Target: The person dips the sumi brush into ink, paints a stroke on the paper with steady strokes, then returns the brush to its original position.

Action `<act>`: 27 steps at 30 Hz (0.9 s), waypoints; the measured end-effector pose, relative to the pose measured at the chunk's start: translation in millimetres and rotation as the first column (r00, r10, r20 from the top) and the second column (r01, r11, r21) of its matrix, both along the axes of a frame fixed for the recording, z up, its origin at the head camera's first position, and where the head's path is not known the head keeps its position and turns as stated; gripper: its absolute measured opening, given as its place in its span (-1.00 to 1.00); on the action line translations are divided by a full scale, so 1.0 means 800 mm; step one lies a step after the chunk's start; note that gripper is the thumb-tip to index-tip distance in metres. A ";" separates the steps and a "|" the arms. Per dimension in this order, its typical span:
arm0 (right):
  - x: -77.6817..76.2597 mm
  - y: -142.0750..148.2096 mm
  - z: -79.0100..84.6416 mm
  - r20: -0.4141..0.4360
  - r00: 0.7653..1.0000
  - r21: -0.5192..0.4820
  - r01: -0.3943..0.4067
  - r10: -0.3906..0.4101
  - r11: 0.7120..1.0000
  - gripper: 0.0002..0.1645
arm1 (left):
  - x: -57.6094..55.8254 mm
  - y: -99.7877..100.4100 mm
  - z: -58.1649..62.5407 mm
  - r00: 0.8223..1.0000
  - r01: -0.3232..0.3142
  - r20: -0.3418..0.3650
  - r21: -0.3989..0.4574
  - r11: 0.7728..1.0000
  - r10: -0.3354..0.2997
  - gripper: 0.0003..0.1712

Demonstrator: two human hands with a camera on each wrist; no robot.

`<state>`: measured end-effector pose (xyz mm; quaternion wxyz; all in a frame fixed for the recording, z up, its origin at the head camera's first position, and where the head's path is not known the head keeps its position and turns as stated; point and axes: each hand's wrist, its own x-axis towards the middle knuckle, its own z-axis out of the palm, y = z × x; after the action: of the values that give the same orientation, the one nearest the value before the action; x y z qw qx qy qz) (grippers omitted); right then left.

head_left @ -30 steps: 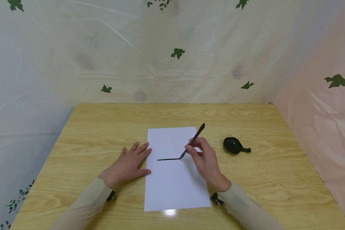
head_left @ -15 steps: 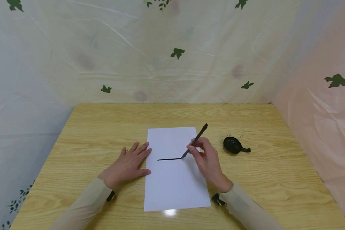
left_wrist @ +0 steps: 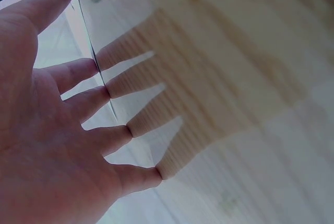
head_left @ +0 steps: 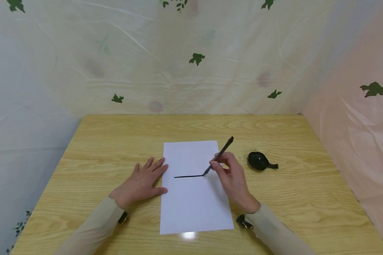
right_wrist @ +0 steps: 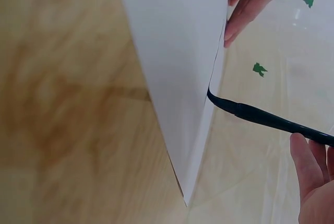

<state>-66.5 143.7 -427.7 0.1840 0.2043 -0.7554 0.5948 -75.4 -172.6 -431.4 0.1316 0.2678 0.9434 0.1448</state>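
Observation:
A white sheet of paper (head_left: pixel 191 209) lies on the wooden table, with a thin black line (head_left: pixel 188 176) across its middle. My right hand (head_left: pixel 234 179) pinches a dark brush (head_left: pixel 221 152) between thumb and fingers, its handle leaning up and to the right. In the right wrist view the bent brush tip (right_wrist: pixel 211 96) touches the paper at the line's end. My left hand (head_left: pixel 142 184) lies with fingers spread at the paper's left edge, fingertips on the sheet. The left wrist view shows its palm (left_wrist: pixel 52 125) and straight fingers from below.
To the right of the paper sits a glossy black ladle-shaped dish (head_left: pixel 258 161) with a short handle, dark specks around it. The wooden table (head_left: pixel 115 131) is bordered by pale hanging sheets (head_left: pixel 166 78) with green bird shapes at the back and sides.
My right hand has moved slightly to the right with the brush, and the black line has grown longer in that direction. My left hand has stayed in place.

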 end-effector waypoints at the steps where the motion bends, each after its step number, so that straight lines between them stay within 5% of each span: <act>1: 0.000 0.001 0.000 0.001 1.000 -0.002 0.001 -0.001 1.000 -0.73 | 0.000 0.000 0.000 1.000 0.000 0.001 -0.002 1.000 0.000 -0.06; 27: 0.001 0.014 -0.002 -0.008 1.000 -0.006 0.014 -0.014 1.000 -0.73 | -0.001 0.001 0.002 1.000 -0.003 0.002 -0.021 1.000 0.003 -0.06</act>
<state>-65.8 155.2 -429.6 0.1918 0.2009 -0.7543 0.5948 -76.5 -171.9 -429.9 0.1349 0.2648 0.9452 0.1353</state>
